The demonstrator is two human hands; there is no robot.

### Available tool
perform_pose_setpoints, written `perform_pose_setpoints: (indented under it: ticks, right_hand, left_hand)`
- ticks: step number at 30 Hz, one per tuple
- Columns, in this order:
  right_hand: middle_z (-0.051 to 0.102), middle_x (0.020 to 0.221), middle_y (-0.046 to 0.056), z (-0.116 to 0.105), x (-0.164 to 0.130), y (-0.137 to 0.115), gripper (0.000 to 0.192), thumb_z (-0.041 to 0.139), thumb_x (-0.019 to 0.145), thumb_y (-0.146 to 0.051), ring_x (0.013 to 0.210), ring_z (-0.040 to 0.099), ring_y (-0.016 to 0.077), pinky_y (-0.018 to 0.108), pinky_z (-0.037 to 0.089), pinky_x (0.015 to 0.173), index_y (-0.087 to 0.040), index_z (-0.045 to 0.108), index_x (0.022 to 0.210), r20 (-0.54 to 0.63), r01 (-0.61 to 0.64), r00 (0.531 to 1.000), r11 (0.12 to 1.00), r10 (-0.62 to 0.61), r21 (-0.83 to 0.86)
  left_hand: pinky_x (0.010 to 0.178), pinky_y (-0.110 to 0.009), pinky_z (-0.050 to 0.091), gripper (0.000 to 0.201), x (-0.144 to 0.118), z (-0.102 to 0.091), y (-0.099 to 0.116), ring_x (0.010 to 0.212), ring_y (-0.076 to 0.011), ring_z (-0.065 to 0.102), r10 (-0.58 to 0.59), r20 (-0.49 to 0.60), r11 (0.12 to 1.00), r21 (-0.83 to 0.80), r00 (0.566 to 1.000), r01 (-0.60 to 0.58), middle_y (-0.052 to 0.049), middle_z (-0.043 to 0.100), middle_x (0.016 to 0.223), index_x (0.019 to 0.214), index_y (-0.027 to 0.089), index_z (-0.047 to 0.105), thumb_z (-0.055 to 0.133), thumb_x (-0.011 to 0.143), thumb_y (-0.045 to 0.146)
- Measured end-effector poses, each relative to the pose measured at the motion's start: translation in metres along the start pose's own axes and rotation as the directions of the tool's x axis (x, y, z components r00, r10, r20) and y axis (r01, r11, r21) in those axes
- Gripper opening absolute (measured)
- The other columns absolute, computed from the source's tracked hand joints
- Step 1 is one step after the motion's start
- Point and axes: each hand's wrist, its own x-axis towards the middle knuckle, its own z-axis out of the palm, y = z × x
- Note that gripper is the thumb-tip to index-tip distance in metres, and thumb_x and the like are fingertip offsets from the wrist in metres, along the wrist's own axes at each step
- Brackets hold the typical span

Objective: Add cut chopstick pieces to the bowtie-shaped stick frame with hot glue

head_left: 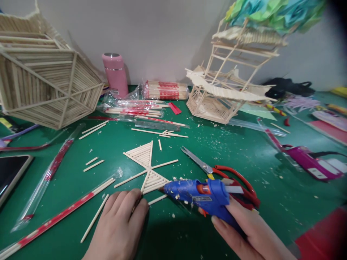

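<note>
My right hand [244, 231] grips a blue hot glue gun [200, 195], its nozzle touching the lower edge of a flat chopstick piece [148, 164] made of two triangular stick fans and crossing spokes on the green mat. My left hand [121, 220] rests flat on the mat, fingertips against a loose stick at the lower fan, holding nothing that I can see. Red-handled scissors [230, 177] lie just behind the glue gun.
A large hexagonal chopstick panel [46, 83] leans at the back left; a pink flask [115, 74], wrapped chopstick packs [165, 90] and a stick tower model [225, 86] stand behind. A purple glue gun [309, 162] lies right, a tablet [11, 173] left. Loose sticks litter the mat.
</note>
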Motion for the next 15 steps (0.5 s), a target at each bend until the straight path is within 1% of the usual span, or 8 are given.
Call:
perform_pose_setpoints:
  ticks: [2,4,7,10,13,15]
  right_hand:
    - [0.068,0.099,0.004,-0.001,0.002,0.005,0.041,0.049,0.082,-0.046,0.081,0.067,0.0227,0.029,0.057,0.071,-0.025,0.057,0.116,-0.016,0.016,1.0,1.0,-0.017,-0.011]
    - [0.069,0.099,0.004,-0.004,0.006,0.004,0.04,0.048,0.082,-0.044,0.081,0.067,0.0228,0.028,0.058,0.069,-0.024,0.057,0.115,-0.001,0.007,1.0,1.0,-0.007,-0.019]
    - [0.07,0.095,0.004,-0.008,0.016,-0.006,0.035,0.045,0.084,-0.042,0.079,0.068,0.0225,0.028,0.058,0.067,-0.025,0.06,0.111,0.059,-0.004,0.998,1.0,0.005,-0.018]
    - [0.071,0.09,0.005,-0.011,0.024,-0.013,0.032,0.043,0.086,-0.039,0.074,0.068,0.0212,0.027,0.057,0.066,-0.024,0.061,0.109,0.126,0.023,0.992,1.0,-0.021,-0.018]
    - [0.071,0.094,0.006,-0.011,0.022,-0.004,0.035,0.046,0.085,-0.039,0.079,0.068,0.0219,0.026,0.057,0.064,-0.023,0.058,0.114,0.151,0.033,0.988,0.999,-0.026,-0.042]
    - [0.07,0.097,0.004,-0.011,0.016,0.007,0.037,0.048,0.084,-0.041,0.081,0.068,0.0211,0.024,0.057,0.065,-0.025,0.056,0.118,0.18,-0.001,0.984,0.998,0.011,-0.057]
  left_hand:
    - [0.066,-0.031,0.046,0.016,0.0,0.0,-0.001,0.081,-0.0191,0.052,0.017,-0.004,1.0,0.002,1.0,-0.017,-0.006,0.057,0.098,0.094,0.02,0.055,0.041,0.087,0.016]
    - [0.066,-0.031,0.045,0.016,0.001,0.0,0.0,0.081,-0.0188,0.052,0.017,-0.019,1.0,0.004,1.0,-0.017,-0.006,0.057,0.097,0.093,0.019,0.055,0.041,0.087,0.016]
    - [0.066,-0.031,0.045,0.017,0.002,0.001,0.002,0.08,-0.0184,0.051,-0.016,-0.037,1.0,-0.005,0.999,0.016,-0.006,0.057,0.097,0.092,0.02,0.055,0.039,0.088,0.015]
    - [0.068,-0.033,0.043,0.018,0.003,0.001,0.005,0.08,-0.0188,0.05,-0.066,-0.045,0.998,-0.019,0.997,0.065,-0.006,0.057,0.096,0.091,0.019,0.055,0.037,0.088,0.015]
    - [0.069,-0.033,0.043,0.02,0.003,0.0,0.007,0.08,-0.019,0.05,-0.074,-0.051,0.997,-0.025,0.996,0.073,-0.007,0.058,0.096,0.09,0.019,0.056,0.037,0.088,0.013]
    - [0.069,-0.033,0.043,0.021,0.003,0.0,0.007,0.08,-0.0191,0.051,-0.075,-0.049,0.997,-0.03,0.996,0.074,-0.007,0.059,0.096,0.09,0.019,0.057,0.037,0.088,0.013]
